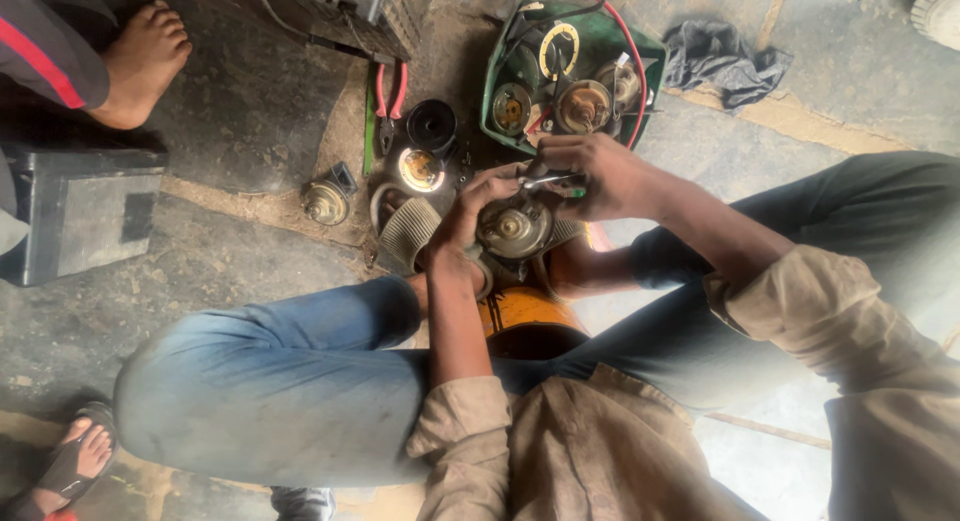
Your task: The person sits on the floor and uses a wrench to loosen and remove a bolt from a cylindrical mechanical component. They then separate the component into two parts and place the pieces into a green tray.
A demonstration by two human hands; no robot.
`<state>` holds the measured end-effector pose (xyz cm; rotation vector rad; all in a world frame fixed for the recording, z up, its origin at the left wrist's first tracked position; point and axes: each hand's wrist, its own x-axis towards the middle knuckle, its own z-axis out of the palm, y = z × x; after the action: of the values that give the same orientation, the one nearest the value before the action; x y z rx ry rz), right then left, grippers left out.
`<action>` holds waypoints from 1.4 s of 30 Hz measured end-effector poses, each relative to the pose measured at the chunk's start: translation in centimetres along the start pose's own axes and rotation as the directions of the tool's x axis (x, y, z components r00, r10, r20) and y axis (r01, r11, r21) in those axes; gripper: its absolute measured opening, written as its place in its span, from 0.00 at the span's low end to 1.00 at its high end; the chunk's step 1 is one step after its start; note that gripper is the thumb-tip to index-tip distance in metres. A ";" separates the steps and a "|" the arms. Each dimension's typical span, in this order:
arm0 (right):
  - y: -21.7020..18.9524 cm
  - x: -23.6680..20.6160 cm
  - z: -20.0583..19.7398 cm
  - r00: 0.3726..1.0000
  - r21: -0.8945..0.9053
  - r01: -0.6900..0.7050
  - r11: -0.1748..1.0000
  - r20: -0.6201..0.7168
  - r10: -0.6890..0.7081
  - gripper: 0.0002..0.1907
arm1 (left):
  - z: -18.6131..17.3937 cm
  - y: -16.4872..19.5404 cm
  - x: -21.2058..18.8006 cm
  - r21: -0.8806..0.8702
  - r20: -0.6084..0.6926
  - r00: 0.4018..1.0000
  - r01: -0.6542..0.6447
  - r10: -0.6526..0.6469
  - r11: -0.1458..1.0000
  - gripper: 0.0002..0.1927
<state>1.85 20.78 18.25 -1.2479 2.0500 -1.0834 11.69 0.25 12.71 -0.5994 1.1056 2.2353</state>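
Observation:
My left hand (470, 213) cups a round metal motor housing (513, 229) from its left side, fingers curled over the rim. My right hand (590, 173) is closed on a small metal tool (548, 181) whose tip rests on the top edge of the housing. The housing sits over an orange cylinder (525, 316) between my knees. A ribbed grey fan wheel (408, 231) lies just left of my left hand.
A green tray (650, 56) of motor parts and red wire stands beyond my hands. Red-handled pliers (388, 96), a black cap (432, 124), a small round part (325, 201) and a dark rag (722, 59) lie on the floor. Another person's bare foot (145, 56) rests top left, a sandalled foot (75, 461) bottom left.

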 end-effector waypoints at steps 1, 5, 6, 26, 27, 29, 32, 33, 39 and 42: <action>0.0 -0.2 0.3 0.999 -0.001 0.033 0.999 -0.032 -0.033 0.14 | 0.4 0.1 -0.5 -0.022 -0.036 0.999 0.013 -0.013 1.000 0.33; 0.1 -0.4 0.9 0.998 0.184 -0.034 0.982 -0.049 0.043 0.19 | 0.9 0.4 -1.6 -0.131 -0.186 0.980 0.039 -0.063 0.991 0.35; 0.1 -0.5 1.0 0.993 0.276 -0.109 0.955 -0.014 0.118 0.20 | 0.8 0.3 -1.6 -0.164 -0.221 0.972 0.046 -0.082 0.985 0.35; -1.3 -0.4 0.8 0.992 0.047 -0.114 0.992 -0.048 0.116 0.11 | -2.1 -0.2 0.7 -0.189 -0.223 0.970 -0.143 0.099 0.972 0.29; -1.6 -0.6 1.0 0.998 -0.050 -0.034 0.998 -0.060 0.031 0.09 | -2.2 -0.3 0.9 -0.213 -0.324 0.943 -0.152 0.077 0.965 0.29; -2.0 -0.5 1.4 0.966 0.025 -0.256 0.966 -0.028 0.257 0.07 | -2.4 -0.7 1.4 -0.237 -0.279 0.946 -0.232 0.162 0.944 0.29; -1.6 -0.3 1.6 0.921 0.066 -0.389 0.919 0.029 0.388 0.08 | -2.8 -1.1 1.9 -0.267 -0.208 0.949 -0.289 0.238 0.919 0.30; -1.4 -0.3 1.6 0.917 0.069 -0.400 0.914 0.049 0.397 0.10 | -2.9 -1.2 2.0 -0.277 -0.188 0.949 -0.300 0.255 0.913 0.30; 0.1 -0.7 2.4 0.890 0.024 -0.439 0.898 -0.124 0.439 0.11 | -2.5 -1.1 1.7 -0.312 -0.243 0.942 -0.302 0.231 0.901 0.28; 0.6 -0.8 2.7 0.908 -0.069 -0.399 0.914 -0.168 0.384 0.09 | -2.4 -1.1 1.8 -0.271 -0.256 0.931 -0.326 0.259 0.906 0.28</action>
<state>3.96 20.68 16.24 -0.7608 2.3651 -0.9128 11.38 -0.69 9.63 -0.8709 1.0064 2.6890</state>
